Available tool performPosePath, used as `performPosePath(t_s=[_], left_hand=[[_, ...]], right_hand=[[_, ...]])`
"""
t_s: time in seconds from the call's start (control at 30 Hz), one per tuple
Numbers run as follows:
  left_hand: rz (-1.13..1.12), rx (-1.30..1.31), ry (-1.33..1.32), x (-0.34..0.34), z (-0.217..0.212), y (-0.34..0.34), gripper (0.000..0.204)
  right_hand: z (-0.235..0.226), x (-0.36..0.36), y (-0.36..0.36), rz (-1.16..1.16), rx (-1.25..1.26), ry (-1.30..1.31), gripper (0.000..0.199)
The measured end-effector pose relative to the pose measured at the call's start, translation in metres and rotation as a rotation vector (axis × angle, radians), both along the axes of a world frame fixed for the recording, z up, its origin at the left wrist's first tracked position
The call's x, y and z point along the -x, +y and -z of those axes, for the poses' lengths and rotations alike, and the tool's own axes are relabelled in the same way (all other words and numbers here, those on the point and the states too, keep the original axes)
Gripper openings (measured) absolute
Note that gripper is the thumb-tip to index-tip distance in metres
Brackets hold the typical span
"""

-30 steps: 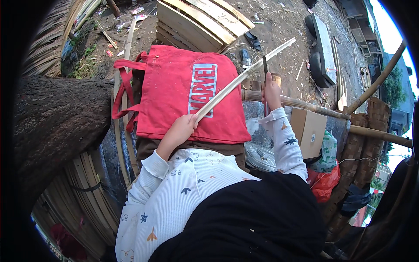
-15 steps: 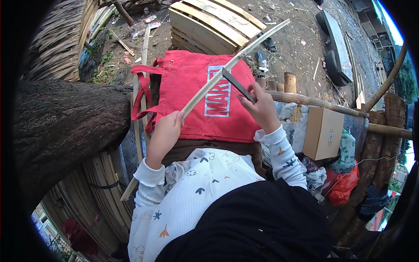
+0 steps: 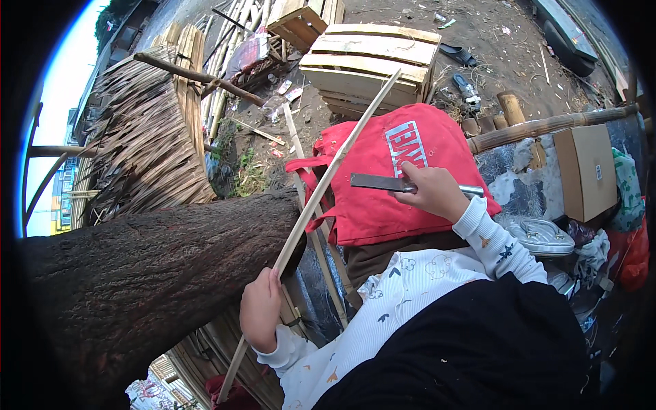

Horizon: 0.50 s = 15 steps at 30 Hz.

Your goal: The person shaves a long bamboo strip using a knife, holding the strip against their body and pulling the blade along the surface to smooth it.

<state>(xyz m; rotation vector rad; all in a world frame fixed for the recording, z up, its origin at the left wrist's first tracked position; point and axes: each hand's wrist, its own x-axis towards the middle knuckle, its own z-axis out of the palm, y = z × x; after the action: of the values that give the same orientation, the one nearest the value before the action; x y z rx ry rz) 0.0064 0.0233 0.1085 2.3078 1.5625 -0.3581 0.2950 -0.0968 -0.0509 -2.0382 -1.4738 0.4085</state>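
Note:
My left hand [image 3: 261,311] is closed round a long, pale bamboo strip [image 3: 318,191], which slants from below that hand up past the wooden crate's front. In my right hand [image 3: 434,193] is a knife with a flat, dark, square-ended blade [image 3: 374,182]; a silvery handle end pokes out behind the fist. The blade points left toward the strip, with a gap between them. Under the knife, a red cloth bag [image 3: 365,222] with white-framed lettering lies spread over my lap. Its straps hang on the left, near the strip.
A thick tree trunk [image 3: 157,256] runs along my left. Beyond the bag stands a slatted wooden crate [image 3: 372,68], with sandals [image 3: 467,90] beside it. A bamboo rail [image 3: 547,128] and a cardboard box [image 3: 584,174] are on the right. More bamboo strips [image 3: 311,225] lean by the trunk.
The view has swung left. My left hand now grips the strip lower down beside the trunk, and the knife has come away from the strip, its blade turned nearly level.

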Motion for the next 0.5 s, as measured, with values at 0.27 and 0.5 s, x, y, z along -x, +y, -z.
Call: performPosePath(t_s=[0.27,0.5], left_hand=[[0.04,-0.082,-0.002,0.016,-0.012,0.0,0.039],[0.045,-0.077,0.034,0.017,-0.013,0.0,0.039]], right_hand=[[0.003,0.01,0.0,-0.046,0.064,-0.062,0.051],[0.006,0.012,0.0,-0.061,0.069,-0.075,0.053]])
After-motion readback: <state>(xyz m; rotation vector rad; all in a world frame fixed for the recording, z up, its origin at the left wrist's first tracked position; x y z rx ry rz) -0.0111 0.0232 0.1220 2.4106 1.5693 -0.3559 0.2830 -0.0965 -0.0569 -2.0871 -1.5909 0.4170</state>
